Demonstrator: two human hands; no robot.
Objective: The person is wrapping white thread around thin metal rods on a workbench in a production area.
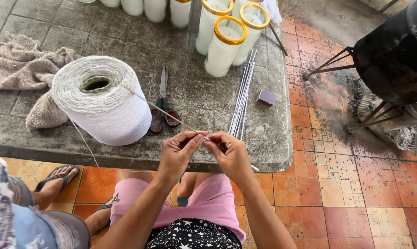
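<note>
At the tabletop's (42, 138) near edge, the left hand (178, 154) and right hand (229, 154) both pinch a thin wick rod (169, 114), apparently threading string from the white spool (102, 99); steady fingertip alignment seems needed.

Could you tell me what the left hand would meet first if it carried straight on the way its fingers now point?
The left hand points up and to the right, at the right hand, whose fingertips nearly touch it. Past that lies the bundle of thin white rods on the stone table, though depth is unclear.
</note>
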